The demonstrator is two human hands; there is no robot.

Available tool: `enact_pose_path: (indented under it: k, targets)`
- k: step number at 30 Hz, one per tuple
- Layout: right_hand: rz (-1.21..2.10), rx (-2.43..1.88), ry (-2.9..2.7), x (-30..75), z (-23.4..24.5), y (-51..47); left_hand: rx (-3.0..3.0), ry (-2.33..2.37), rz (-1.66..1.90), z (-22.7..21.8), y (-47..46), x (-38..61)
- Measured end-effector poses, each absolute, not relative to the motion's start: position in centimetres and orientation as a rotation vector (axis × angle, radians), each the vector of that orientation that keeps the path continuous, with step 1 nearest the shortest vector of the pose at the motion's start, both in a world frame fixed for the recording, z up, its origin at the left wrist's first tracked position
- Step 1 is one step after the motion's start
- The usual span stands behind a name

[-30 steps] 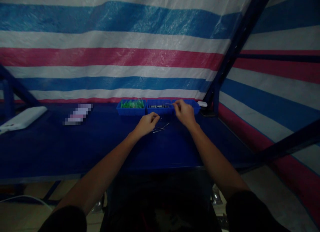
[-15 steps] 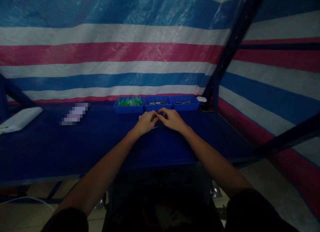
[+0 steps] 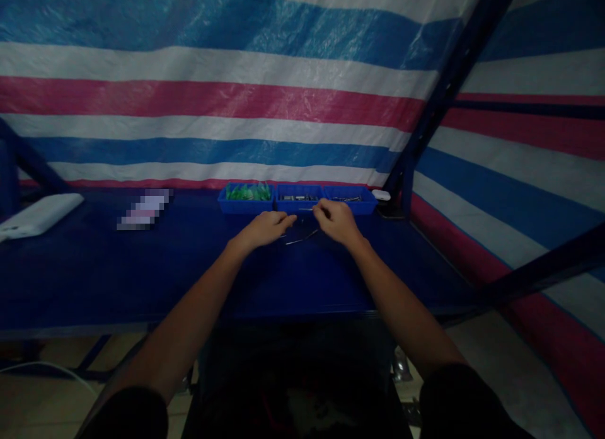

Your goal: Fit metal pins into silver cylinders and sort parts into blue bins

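My right hand is closed in a pinch on a thin metal rod, which points left from the fingertips in front of the middle bin. My left hand is to the left and apart from it, its fingers drawn together with the thumb pointing right. A small bright tip shows just below those fingers, and I cannot make out what it belongs to. Between and below the hands, a thin metal piece lies slanted on the blue table. A tiny dark object near the left thumb is too small to name.
Three blue bins stand along the back: one with green pieces, a middle one with small metal parts, and a right one with thin metal parts. A white case stands right, a white device left. Striped sheeting hangs behind.
My hands have moved apart from where they met. The metal rod now shows in my right hand, and the slanted piece on the table is more fully visible. The view has shifted slightly.
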State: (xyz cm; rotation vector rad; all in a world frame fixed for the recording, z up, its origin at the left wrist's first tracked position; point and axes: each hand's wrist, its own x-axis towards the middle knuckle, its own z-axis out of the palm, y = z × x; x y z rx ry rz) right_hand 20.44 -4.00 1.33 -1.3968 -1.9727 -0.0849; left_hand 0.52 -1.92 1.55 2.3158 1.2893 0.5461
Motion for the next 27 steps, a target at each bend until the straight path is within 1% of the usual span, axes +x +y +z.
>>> enact_pose_path:
  k: [3, 5, 7, 9, 11, 14, 17, 23, 27]
  targets:
    - [-0.240, -1.701, -1.585, 23.8, 1.3, -2.6, 2.456, 1.320, 0.253, 1.9, -1.6, -1.4]
    - [-0.225, -1.869, -1.417, 25.5, 1.0, -2.1, 2.488, 1.360, 0.138, 1.6, -1.2, -2.2]
    - [-0.183, -1.921, -1.380, 25.9, 0.6, -2.2, 2.493, 1.392, 0.067, 1.1, -0.7, -2.5]
    - [-0.134, -1.843, -1.478, 24.8, 0.3, -2.7, 2.496, 1.387, 0.045, 0.5, -0.3, -2.3]
    - [-0.062, -1.676, -1.675, 22.7, 0.3, -3.3, 2.509, 1.335, 0.095, 0.2, -0.1, -1.9]
    - [0.023, -1.454, -1.988, 19.3, 0.2, -4.3, 2.526, 1.262, 0.279, 0.5, -0.4, -1.3]
    - [0.007, -1.342, -2.191, 17.5, 0.1, -5.0, 2.567, 1.196, 0.463, 1.3, -1.1, -0.6]
    - [-0.111, -1.212, -2.258, 17.6, 0.3, -5.7, 2.603, 1.177, 0.642, 2.1, -2.1, 0.2]
    - [-0.191, -1.252, -2.225, 18.1, 1.0, -5.5, 2.512, 1.198, 0.635, 2.1, -2.1, 0.2]
